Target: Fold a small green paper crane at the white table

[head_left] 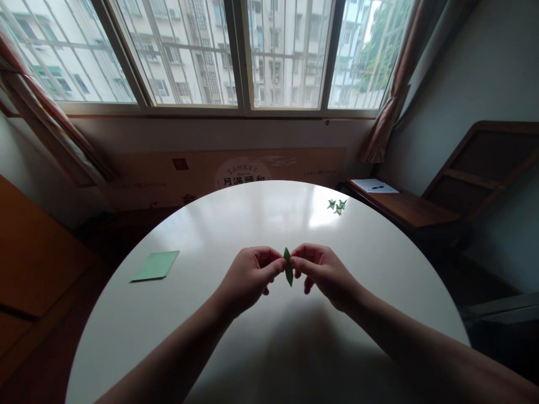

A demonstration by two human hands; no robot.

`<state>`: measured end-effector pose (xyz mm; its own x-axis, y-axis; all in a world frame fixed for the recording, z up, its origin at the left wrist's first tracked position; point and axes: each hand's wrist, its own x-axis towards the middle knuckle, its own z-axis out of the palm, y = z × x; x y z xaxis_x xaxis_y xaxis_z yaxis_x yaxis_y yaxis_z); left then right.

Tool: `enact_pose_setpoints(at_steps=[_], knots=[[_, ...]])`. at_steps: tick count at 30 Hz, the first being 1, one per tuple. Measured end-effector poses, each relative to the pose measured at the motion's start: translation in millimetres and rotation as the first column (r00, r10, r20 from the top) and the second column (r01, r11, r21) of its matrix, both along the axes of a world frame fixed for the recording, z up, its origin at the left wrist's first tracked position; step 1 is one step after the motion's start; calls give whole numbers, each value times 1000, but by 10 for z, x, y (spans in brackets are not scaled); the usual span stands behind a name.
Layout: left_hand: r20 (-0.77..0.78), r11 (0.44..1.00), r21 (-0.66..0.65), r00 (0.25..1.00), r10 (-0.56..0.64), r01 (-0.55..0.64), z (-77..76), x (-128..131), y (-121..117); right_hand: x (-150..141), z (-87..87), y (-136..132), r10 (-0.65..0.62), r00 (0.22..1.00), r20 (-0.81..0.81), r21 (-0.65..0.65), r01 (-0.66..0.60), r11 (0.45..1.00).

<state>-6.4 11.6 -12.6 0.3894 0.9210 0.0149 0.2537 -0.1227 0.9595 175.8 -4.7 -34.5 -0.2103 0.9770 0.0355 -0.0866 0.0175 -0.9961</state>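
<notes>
1. Paper (288, 271), deep green and folded into a slim form with a point at each end, was held between a person's two bare hands, above the middle of a glossy white round counter (236, 219).

2. The left hand (249, 278) grasped the folded form's left edge, thumb and forefinger pinched together, the other fingers curled loosely below.

3. The right hand (326, 272) gripped the opposite edge in a matching pinch, its fingertips just beside those of the left. The form's long axis ran nearly up and down in the view, leaning slightly.

4. A flat, square pad of pale green paper (155, 266) lay near the counter's left rim, well apart from the hands.

5. Small, pointed green-and-white folded pieces (339, 209) sat clustered near the far right rim, too small to make out fully.

6. Beyond that rim, a white sheet (365, 183) and a dark pen (378, 187) rested on brown wooden furniture (415, 207).

7. An orange-brown panel printed with Chinese characters (295, 163) stood behind the counter, below a wide, barred window (242, 56) framed by reddish curtains (385, 126) and facing pale buildings (290, 33).
</notes>
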Motion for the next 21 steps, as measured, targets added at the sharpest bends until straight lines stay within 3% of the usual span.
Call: enact_pose_setpoints(at_steps=[6, 10, 16, 21], knots=[[-3, 999, -50, 1000, -9, 9, -39, 27, 1, -7, -10, 9, -67, 997, -40, 7, 67, 998], [-7, 1000, -25, 1000, -12, 12, -59, 12, 6, -3, -17, 18, -49, 998, -40, -19, 48, 999], [25, 998, -22, 998, 52, -52, -40, -10, 29, 17, -24, 26, -54, 998, -27, -36, 53, 998], [-80, 985, 139, 990, 113, -101, -28, -33, 12, 15, -41, 33, -89, 996, -1, 33, 89, 996]])
